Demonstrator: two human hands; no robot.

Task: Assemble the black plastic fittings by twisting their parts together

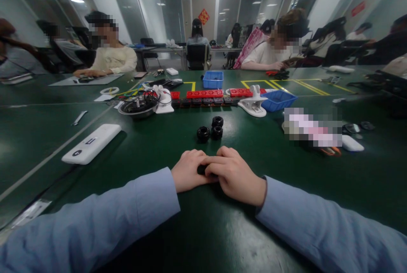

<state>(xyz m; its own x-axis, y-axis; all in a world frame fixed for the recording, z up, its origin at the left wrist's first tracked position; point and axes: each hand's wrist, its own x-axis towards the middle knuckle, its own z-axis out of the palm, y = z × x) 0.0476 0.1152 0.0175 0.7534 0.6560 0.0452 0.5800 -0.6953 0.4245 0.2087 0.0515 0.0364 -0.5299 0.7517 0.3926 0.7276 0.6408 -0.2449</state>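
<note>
My left hand (190,170) and my right hand (238,175) meet just above the green table, both with curled fingers. The fingers of my right hand lie over the thumb side of my left hand. Something dark shows in the gap between them, but the fingers hide most of it and I cannot tell its kind. Beyond my hands, three small black round pieces like little tyres stand close together: one at the left (203,134), one at the right (217,132) and one behind (217,121).
A white power bank (91,143) lies left, a wrench (79,118) beyond it. Farther back are a metal bowl (138,113) of dark parts, white clamps (253,105), a red-and-black strip (205,94) and blue bins (278,100). Other people sit across the green table (152,146).
</note>
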